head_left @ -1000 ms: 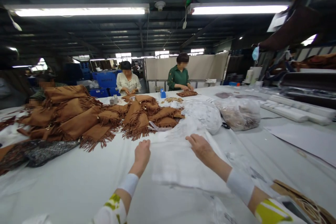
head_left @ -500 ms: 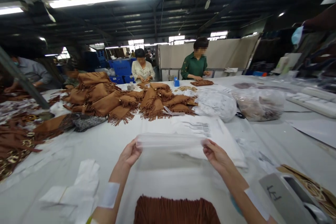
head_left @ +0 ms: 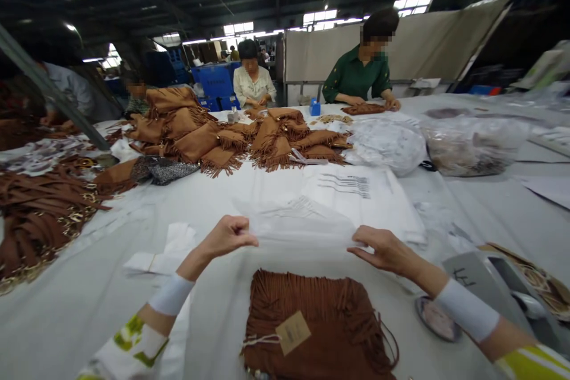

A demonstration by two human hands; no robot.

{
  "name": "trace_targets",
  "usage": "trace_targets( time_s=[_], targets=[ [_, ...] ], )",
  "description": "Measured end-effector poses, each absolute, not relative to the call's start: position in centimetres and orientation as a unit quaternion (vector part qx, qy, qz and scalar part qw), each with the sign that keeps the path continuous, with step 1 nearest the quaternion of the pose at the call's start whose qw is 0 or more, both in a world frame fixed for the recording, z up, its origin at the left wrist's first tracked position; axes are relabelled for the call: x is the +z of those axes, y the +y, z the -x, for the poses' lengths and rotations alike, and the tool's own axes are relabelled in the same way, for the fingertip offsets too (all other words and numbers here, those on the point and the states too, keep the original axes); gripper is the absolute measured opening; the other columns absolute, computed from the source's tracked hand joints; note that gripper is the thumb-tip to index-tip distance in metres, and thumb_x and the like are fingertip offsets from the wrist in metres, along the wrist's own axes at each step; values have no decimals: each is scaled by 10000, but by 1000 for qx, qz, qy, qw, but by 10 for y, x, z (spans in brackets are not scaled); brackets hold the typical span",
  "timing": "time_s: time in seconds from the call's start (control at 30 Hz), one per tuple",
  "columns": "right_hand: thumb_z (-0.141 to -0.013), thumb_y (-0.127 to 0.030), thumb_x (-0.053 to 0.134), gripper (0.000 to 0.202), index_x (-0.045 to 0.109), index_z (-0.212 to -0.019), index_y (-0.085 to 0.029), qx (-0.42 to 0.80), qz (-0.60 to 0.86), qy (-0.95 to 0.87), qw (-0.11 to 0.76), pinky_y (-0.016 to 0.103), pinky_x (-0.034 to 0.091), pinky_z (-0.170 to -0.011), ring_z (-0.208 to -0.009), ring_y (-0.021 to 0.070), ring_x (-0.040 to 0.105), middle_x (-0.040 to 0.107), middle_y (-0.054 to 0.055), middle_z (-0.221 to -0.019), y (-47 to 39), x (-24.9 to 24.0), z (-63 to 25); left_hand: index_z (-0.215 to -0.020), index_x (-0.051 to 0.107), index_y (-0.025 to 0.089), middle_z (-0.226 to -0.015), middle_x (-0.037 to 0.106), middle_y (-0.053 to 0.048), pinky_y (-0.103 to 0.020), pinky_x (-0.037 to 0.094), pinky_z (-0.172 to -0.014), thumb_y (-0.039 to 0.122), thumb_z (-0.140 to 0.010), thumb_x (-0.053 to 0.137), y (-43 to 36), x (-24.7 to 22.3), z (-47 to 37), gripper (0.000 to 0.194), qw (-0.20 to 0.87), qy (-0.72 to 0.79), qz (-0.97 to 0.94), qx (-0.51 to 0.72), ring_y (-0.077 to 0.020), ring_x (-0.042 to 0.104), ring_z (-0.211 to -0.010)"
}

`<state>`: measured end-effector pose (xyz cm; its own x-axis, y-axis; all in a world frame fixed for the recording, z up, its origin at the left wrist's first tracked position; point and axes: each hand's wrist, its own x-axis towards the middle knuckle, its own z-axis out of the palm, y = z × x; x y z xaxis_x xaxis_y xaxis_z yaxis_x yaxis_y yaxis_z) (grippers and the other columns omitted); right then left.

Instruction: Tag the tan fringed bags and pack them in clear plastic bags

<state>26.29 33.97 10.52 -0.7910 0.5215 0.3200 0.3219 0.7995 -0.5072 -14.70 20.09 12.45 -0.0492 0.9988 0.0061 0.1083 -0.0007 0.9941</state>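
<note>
A thin, clear plastic bag is stretched between my hands above the table. My left hand is closed on its left edge, and my right hand pinches the right edge. Just below and nearer to me lies a brown fringed handbag, apart from both hands. A tan paper tag on a white string rests on the handbag's front. Under and beyond the clear bag is a stack of white printed plastic bags.
Brown fringed bags are heaped across the table. Straps with metal clasps lie left. White paper strips are near my left arm; a grey device and round dish are right. Co-workers stand opposite.
My view has tipped downward, so more of the fringed handbag and its tag shows. My hands have turned with fingers pointing inward, still holding the plastic bag, which is lower and less blurred.
</note>
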Motion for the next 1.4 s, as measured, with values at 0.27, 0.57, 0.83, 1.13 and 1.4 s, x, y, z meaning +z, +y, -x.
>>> trace_targets(
  time_s=[0.27,0.57,0.83,1.13,1.4],
  targets=[
    [-919,-328,429,228,572,-793,-202,247,264,-930,60,307,437,-656,-683,182,557,619,51,-748,312,47,-292,-869,519,207,-903,595,-58,-327,384,-785,146,-900,448,171,29,129,99,138,561,-816,8,-208,520,-898],
    [-864,-501,500,327,534,-756,-194,463,408,-784,65,263,341,-566,-601,135,429,499,-20,-637,270,42,-306,-881,471,217,-830,568,-22,-274,387,-679,220,-933,338,126,6,114,142,218,603,-766,50,-168,534,-774],
    [-778,-533,620,373,526,-857,-181,673,396,-621,70,274,403,-665,-720,153,508,548,4,-766,251,47,-317,-828,476,189,-716,505,38,-234,341,-631,446,-829,532,123,37,110,263,663,536,-464,240,-117,463,-674],
    [-823,-431,571,279,467,-680,-215,443,433,-772,144,253,363,-539,-577,136,459,489,-26,-612,232,18,-321,-577,303,209,-558,368,60,-269,223,-580,239,-782,534,105,24,89,310,359,674,-606,224,-112,355,-579],
    [-872,-393,515,250,559,-740,-185,447,368,-812,74,237,397,-594,-622,131,526,589,6,-680,192,32,-338,-581,392,215,-581,492,20,-263,366,-592,397,-845,549,30,1,87,357,259,655,-689,172,-145,487,-603]
  ],
)
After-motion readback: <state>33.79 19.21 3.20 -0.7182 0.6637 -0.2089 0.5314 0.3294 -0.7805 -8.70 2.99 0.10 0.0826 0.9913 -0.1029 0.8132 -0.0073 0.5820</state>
